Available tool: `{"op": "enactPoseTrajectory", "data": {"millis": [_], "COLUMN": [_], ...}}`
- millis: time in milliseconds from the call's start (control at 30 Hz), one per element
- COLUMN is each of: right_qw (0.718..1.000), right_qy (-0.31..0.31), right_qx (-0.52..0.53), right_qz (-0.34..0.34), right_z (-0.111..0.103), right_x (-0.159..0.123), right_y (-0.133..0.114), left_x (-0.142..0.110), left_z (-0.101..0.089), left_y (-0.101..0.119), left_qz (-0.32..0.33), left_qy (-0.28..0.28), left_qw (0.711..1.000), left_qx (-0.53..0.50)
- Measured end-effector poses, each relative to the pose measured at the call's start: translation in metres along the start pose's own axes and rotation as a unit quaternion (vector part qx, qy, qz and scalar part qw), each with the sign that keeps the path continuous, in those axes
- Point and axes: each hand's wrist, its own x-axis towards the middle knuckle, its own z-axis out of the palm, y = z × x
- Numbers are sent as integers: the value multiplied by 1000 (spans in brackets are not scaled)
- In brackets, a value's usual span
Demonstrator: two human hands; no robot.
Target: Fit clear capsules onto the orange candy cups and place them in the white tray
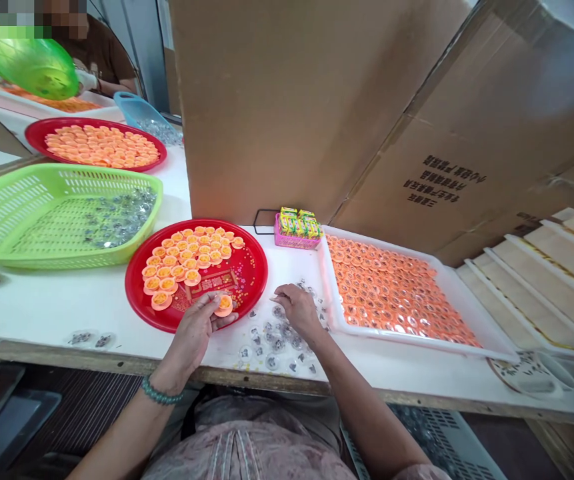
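Note:
My left hand [199,325], wearing a green bead bracelet, pinches a small round orange cup-like piece [224,305] over the right front edge of a red round tray [254,267]. More of these orange pieces [185,256] sit in rows on the tray. My right hand [297,310] hovers just right of the tray, thumb and fingertips pressed together on something too small to make out. Under and around it, transparent discs with dark prints [277,340] lie scattered on the white table.
A white tray [497,350] of finished-looking orange discs lies right; a pink basket [297,241] of small yellow-green packets stands behind. Left are a green basket [11,190] and another red tray [31,133]. Cardboard [277,113] walls the back. Another person [109,53] holds a green basket.

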Motion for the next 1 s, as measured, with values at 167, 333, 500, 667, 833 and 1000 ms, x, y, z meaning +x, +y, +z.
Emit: {"op": "enactPoseTrajectory", "data": {"millis": [167,333,500,667,833,1000], "right_qw": [975,934,925,928,945,943], "right_qy": [-30,-85,-168,-190,-179,-167], "right_qx": [215,338,340,321,259,279], "right_qz": [46,75,18,-4,-86,-68], "right_z": [-4,-6,-5,2,1,-8], "right_x": [-4,-2,7,15,19,7], "right_y": [-21,-43,-55,-61,-64,-65], "left_x": [-3,-8,-11,-12,-14,-14], "left_z": [6,8,6,6,8,9], "left_y": [-1,-3,-5,-8,-10,-8], "left_qz": [-17,-19,-29,-28,-19,-34], "left_qy": [-6,-19,-53,-67,-97,-95], "left_qw": [1000,999,996,992,989,991], "left_qx": [9,29,65,102,108,83]}}
